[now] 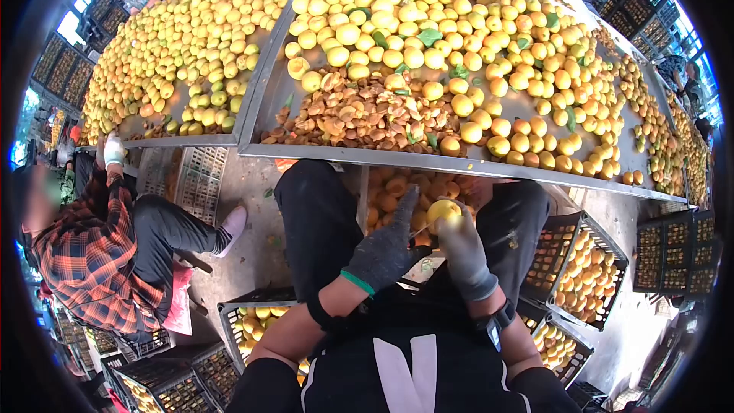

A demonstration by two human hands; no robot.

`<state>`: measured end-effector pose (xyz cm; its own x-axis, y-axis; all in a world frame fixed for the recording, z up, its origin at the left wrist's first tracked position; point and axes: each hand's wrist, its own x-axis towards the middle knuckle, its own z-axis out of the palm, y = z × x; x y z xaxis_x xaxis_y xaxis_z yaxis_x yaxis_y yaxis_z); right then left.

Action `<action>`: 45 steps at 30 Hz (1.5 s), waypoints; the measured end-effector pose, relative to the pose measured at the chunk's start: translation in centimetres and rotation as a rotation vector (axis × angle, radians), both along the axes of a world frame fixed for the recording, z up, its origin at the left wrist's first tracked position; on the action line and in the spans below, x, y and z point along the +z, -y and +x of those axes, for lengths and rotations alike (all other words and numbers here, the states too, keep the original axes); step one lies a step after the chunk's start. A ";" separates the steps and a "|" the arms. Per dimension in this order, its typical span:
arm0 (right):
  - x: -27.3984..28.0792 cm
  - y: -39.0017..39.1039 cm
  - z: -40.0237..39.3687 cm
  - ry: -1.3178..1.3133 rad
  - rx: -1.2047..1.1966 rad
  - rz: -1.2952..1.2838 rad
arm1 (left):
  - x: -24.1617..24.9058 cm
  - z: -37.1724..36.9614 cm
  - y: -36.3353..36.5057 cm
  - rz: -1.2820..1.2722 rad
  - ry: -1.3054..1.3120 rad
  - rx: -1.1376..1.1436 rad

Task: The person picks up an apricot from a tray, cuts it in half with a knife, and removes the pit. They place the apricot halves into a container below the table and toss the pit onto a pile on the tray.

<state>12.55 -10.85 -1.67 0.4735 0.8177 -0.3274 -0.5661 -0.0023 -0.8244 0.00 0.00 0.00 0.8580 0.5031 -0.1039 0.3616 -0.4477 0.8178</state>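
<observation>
My right hand [468, 261], in a pale grey glove blurred by motion, grips a yellow apricot [443, 215] above my lap. Close beside it on the left is my left hand [380, 257], in a dark grey glove with a green cuff. Its fingers are bent around something thin that I cannot make out, near the apricot. Below both hands, between my knees, a container holds halved orange apricots [386, 193]. On the metal-edged table in front lies a heap of brown apricot pits [367, 113], with many whole apricots [413, 11] behind and beside it.
The table's metal rim [352, 155] runs just above my knees. Black crates of apricots [585, 279] stand at my right, and another crate [256, 321] at my left. A co-worker in a plaid shirt [92, 268] sits on the left; other people are around the tables.
</observation>
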 end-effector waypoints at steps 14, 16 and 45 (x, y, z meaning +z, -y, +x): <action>1.0 -0.3 -1.2 0.349 -0.057 0.051 | -1.1 0.9 0.1 0.037 0.113 -0.097; -0.1 -0.3 -1.2 0.409 -0.082 0.048 | -1.3 0.8 0.3 0.050 0.073 -0.106; -0.6 0.1 -0.8 0.432 0.048 -0.086 | -0.5 0.6 0.3 -0.285 0.015 -0.075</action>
<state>11.73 -10.96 -2.32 0.5442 0.8204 -0.1754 -0.1672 -0.0988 -0.9810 0.63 -0.35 -0.52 0.8942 0.3907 -0.2186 0.3228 -0.2244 0.9195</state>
